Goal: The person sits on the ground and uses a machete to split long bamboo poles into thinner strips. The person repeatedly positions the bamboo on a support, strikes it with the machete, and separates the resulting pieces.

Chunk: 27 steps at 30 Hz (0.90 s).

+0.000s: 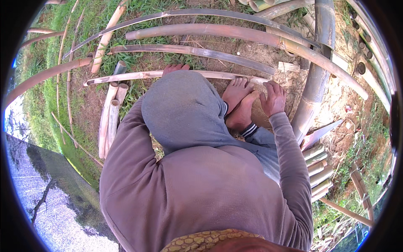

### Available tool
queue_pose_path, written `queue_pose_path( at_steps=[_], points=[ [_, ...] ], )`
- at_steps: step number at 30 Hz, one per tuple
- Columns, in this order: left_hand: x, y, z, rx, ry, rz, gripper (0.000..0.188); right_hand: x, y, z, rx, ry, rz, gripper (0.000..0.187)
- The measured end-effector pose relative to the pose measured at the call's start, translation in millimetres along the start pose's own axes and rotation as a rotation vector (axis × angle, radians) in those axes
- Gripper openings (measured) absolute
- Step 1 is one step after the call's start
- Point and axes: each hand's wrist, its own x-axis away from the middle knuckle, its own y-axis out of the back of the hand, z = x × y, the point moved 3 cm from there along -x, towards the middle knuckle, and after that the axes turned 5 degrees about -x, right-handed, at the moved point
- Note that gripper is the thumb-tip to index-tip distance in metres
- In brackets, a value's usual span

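One pale bamboo strip (136, 76) lies left-right, just beyond bent knee (180, 105). R hand (274, 98) at its right end, thumb spread from fingers; L hand (176, 67) mostly hidden, can't tell grip. Cut tubes (113, 122) nr left end.

1 bamboo strip (138, 75) — pale, narrow — lies crosswise.
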Motion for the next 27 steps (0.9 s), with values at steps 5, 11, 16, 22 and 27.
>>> queue_pose_path(
  at_steps=[5,11,16,22,27],
  points=[
    [-19.6,42.0,9.4,0.082,-0.17,-0.28,0.027,-11.4,29.6,25.7,0.097,0.137,-0.175,0.05],
    [-23.9,94.5,-25.2,0.093,-0.434,-0.756,0.025,-44.4,99.3,64.1,0.34,0.279,-0.356,0.062],
    [-31.4,122.1,-64.2,-0.054,-0.555,-0.841,0.029,-17.9,132.6,23.6,0.428,0.397,-0.558,0.069],
    [-34.0,134.0,-92.0,-0.121,-0.639,-0.767,0.032,-49.0,170.5,31.2,0.159,0.249,-0.048,0.049],
    [-43.5,159.5,-111.2,0.022,-0.736,-0.681,0.039,-44.0,185.6,3.7,0.113,0.271,-0.07,0.046]
  ],
)
